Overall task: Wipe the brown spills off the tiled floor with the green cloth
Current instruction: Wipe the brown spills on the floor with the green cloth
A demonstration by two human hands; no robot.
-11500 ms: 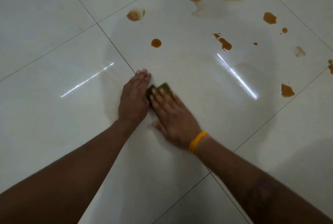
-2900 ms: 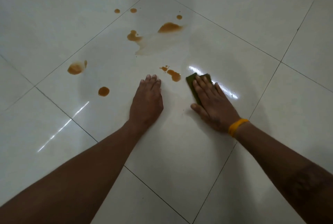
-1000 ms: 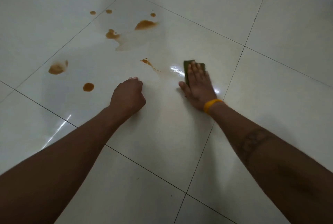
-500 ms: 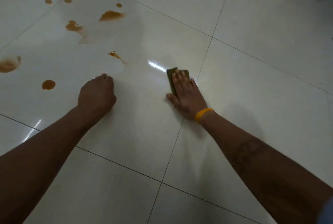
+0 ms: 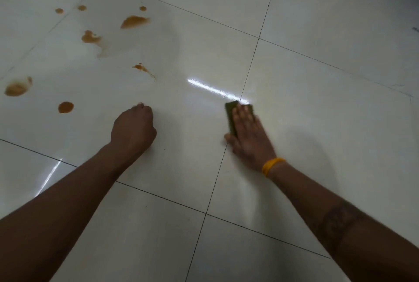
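Right hand (image 5: 249, 136) flat on green cloth (image 5: 231, 118), left hand (image 5: 133, 127) fisted, empty; sweep left, firm pressure, toward brown spills (image 5: 140, 67).

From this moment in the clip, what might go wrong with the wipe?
1. The green cloth under the right hand lies well right of the brown spills, so they may be missed.
2. The left hand, fisted on the tiled floor, sits near a round drop and could smear it.
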